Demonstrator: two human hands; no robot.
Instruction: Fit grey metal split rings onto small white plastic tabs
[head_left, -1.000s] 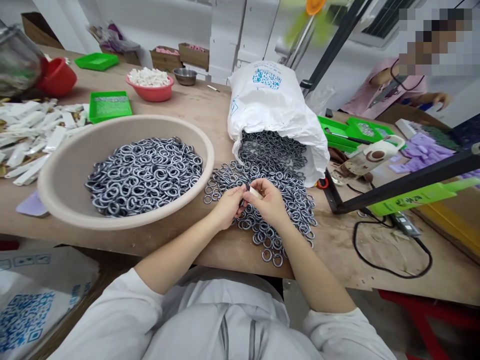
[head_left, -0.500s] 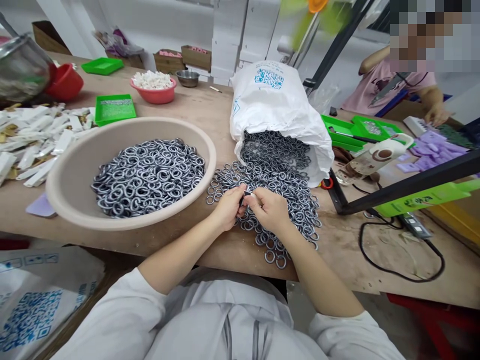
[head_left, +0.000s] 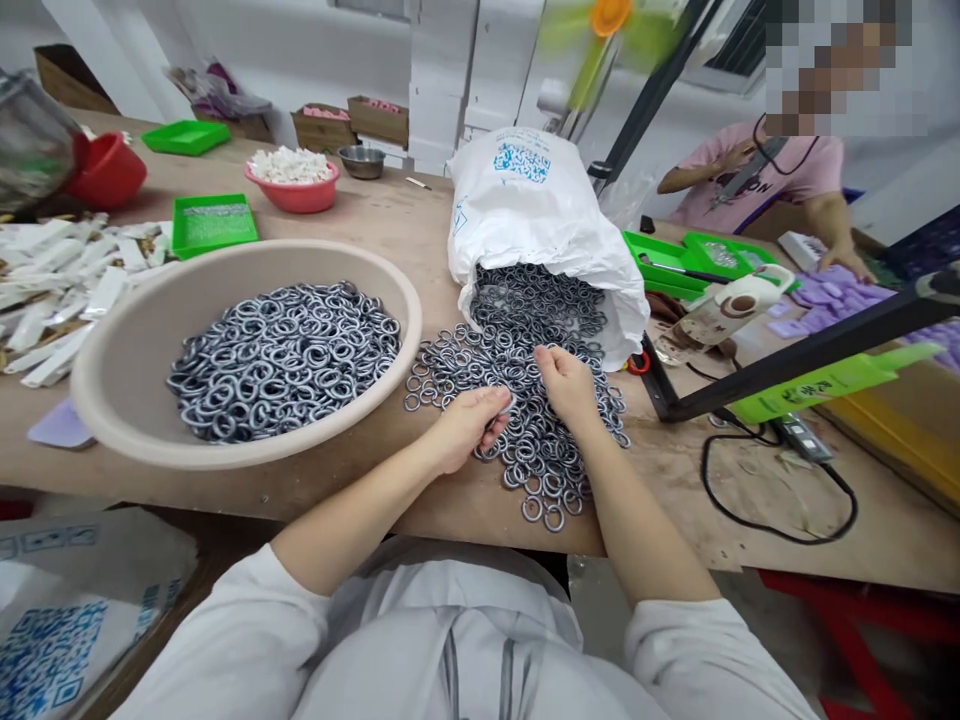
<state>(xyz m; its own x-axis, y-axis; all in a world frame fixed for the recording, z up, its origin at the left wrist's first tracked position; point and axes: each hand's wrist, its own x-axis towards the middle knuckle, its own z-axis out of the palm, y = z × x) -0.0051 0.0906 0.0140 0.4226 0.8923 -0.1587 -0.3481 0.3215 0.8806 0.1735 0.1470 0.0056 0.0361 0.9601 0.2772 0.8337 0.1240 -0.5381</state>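
Observation:
A heap of grey metal rings (head_left: 517, 420) spills over the tabletop from the mouth of a white woven sack (head_left: 540, 215). My left hand (head_left: 469, 428) is closed at the heap's left side, thumb pressed to the fingers. A bit of grey metal like the rings shows at its fingertips. Over the right part of the heap is my right hand (head_left: 570, 390), thumb forward and fingers curled down; what they hold, if anything, is hidden. To the left stands a wide beige basin (head_left: 97, 370) with many similar rings inside.
White pieces (head_left: 60, 270) lie piled at the far left. Behind the basin are a green tray (head_left: 214, 240) and a red bowl (head_left: 300, 200). A black metal frame (head_left: 787, 365), a cable (head_left: 750, 532) and a bottle (head_left: 739, 308) stand right. A co-worker (head_left: 787, 170) handles purple pieces (head_left: 832, 290).
My hands, together over a small dark thing before, have come apart. The right one has moved right and farther away over the heap; the left has stayed close by. The view has shifted slightly.

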